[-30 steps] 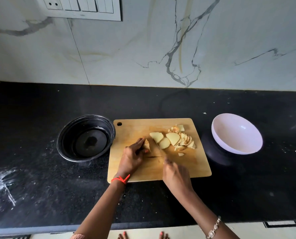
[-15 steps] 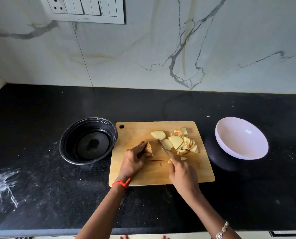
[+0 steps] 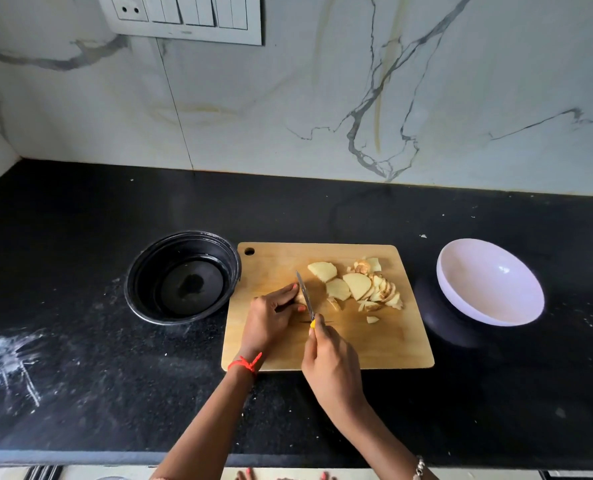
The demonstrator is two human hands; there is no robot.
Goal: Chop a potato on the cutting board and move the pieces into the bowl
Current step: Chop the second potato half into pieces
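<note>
Scanning rightward, we find a black bowl [image 3: 184, 277] at nine o'clock of the cutting board [image 3: 374, 344]. The left hand [image 3: 271, 317] curls over the last potato stub [image 3: 300, 298], mostly hidden. The knife [image 3: 303, 294], its handle buried in the gripping right hand [image 3: 329, 368], has swung from the slices [image 3: 357, 285] at two o'clock onto the stub: chopping seems nearly done. An empty white bowl [image 3: 489, 282] waits at three o'clock.
</note>
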